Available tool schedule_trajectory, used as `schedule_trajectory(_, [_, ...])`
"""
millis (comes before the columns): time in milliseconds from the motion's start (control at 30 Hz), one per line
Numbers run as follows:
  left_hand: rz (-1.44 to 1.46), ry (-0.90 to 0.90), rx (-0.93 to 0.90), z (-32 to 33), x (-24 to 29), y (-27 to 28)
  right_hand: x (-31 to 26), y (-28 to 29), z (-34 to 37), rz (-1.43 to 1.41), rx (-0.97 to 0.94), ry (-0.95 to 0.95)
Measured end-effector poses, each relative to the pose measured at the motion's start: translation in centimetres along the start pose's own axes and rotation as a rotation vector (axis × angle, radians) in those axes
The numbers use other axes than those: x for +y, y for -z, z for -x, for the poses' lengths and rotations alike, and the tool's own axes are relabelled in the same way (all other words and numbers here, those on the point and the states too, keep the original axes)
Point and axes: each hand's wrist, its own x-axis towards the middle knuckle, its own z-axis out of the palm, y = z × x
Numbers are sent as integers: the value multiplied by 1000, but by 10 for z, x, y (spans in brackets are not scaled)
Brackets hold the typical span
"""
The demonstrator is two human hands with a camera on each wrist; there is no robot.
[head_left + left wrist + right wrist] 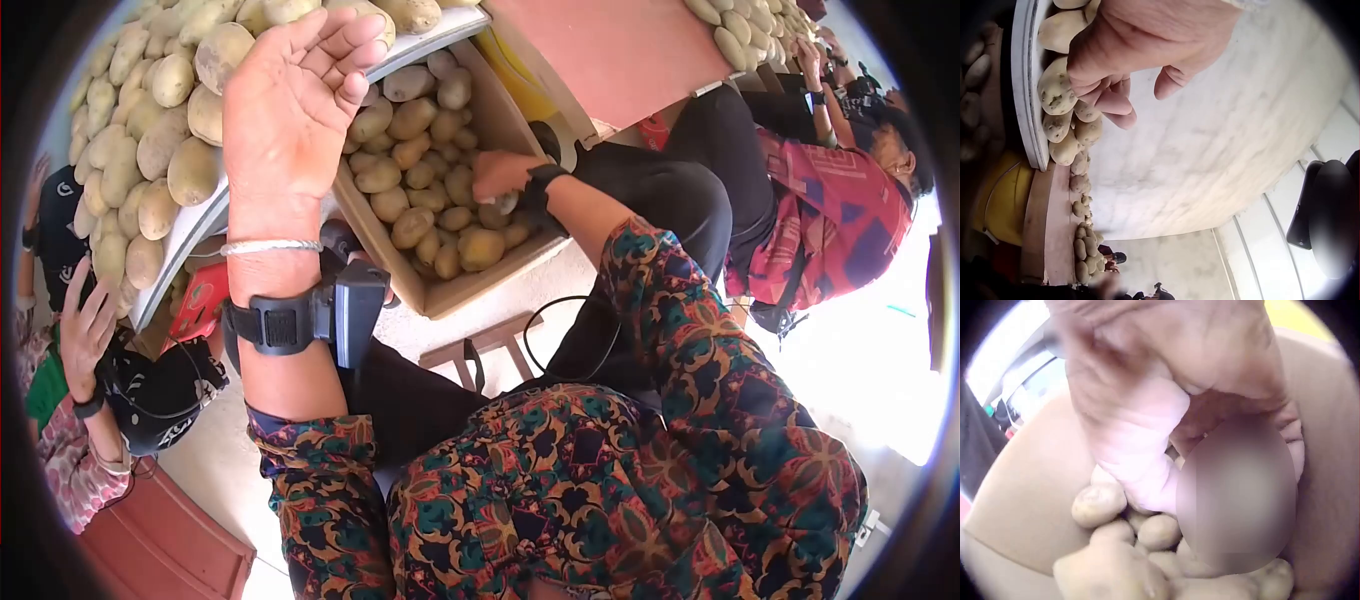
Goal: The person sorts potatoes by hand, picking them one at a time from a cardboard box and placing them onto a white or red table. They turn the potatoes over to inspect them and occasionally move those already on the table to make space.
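My left hand [285, 125] is raised at the edge of the potato heap [140, 130], palm up in the head view with its fingers loosely bent and nothing in them. In the left wrist view its fingertips overlap a potato [1057, 87] at the table's rim. Down inside the cardboard box [440, 300], my right hand [500, 176] reaches among the loose potatoes [410, 120]. The right wrist view shows its thumb and fingers curled round a potato [1241, 500], which is largely blurred. More potatoes [1099, 505] lie under that hand.
A grey-white tabletop [190, 240] carries the heap on the left. Behind the box is a reddish board [620, 60] with another potato pile [740, 30]. One person [820, 220] sits on the right; another person's hand [88, 325] shows at the left. A low stool [490, 350] stands below the box.
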Motion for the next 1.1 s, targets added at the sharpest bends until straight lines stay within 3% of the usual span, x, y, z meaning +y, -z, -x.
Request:
schedule_trajectory(133, [15, -14, -10, -1, -2, -3, -2, 1, -7, -146, -11, -83])
schedule_trajectory(200, [0, -21, -8, -2, -3, -4, -2, -11, -6, 1, -46, 43])
schedule_trajectory(300, [-10, -17, -28, -2, -6, -8, 19, -43, -13, 14, 10, 66])
schedule_trajectory(433, [-212, 7, -57, 2, -9, -27, 8, -16, 13, 129, -66, 73])
schedule_trajectory(533, [-882, 84, -112, 10, -16, -43, -7, 20, 40, 39, -47, 95])
schedule_trajectory(567, [-885, 91, -124, 9, -23, -38, -24, 37, 66, -52, -29, 73])
schedule_trajectory(633, [-1744, -39, -247, 7, -39, -18, -45, 62, 98, -205, -9, 108])
schedule_trajectory(667, [-1752, -36, -260, 7, -44, -13, -49, 71, 109, -268, 1, 187])
schedule_trajectory(733, [-1909, 172, -292, 12, -55, -8, -51, 91, 132, -395, 19, 368])
schedule_trajectory(833, [-1735, 306, -305, 17, -84, -7, -39, 101, 141, -648, 142, 658])
schedule_trajectory(900, [-1781, 481, -411, 13, -118, 3, -36, 102, 152, -797, 351, 741])
schedule_trajectory(933, [-1752, 713, -488, 9, -135, 3, -34, 102, 139, -871, 431, 823])
schedule_trajectory(1000, [-1633, 594, -514, 19, -186, 37, -38, 104, 152, -979, 430, 856])
schedule_trajectory(1100, [-1629, 742, -394, 24, -223, 18, -31, 115, 170, -1018, 442, 940])
